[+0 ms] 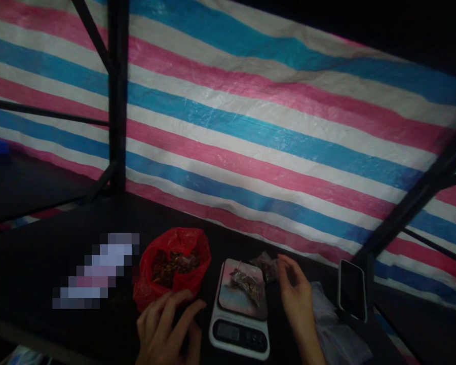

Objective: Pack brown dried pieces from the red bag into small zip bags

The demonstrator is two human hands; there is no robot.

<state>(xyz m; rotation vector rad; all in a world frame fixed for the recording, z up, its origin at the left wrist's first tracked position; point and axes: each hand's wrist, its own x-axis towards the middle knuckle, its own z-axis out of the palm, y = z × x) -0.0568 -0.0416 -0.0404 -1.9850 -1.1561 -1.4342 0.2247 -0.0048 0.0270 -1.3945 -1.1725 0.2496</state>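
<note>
My left hand (169, 324) is at the near side of a red plastic bag (205, 253), its fingers loosely bent and apart with nothing visible in them. Small brown pieces (171, 266) lie inside the bag's open mouth. Right of it stands a white kitchen scale (218, 332), with a small clear bag of dark contents (249, 286) lying on its platform. Behind the scale's right edge is a second small filled bag (265, 266). At that bag's right side, my right hand (296, 291) has thumb and finger brought together in a pinch against its edge.
Flat clear plastic bags (338, 339) lie right of my right forearm. A phone (352, 290) leans against a dark frame post at the right. The dark table (110, 218) ends at a striped plastic sheet (251, 137). A blurred-out patch (99, 271) lies left of the red bag.
</note>
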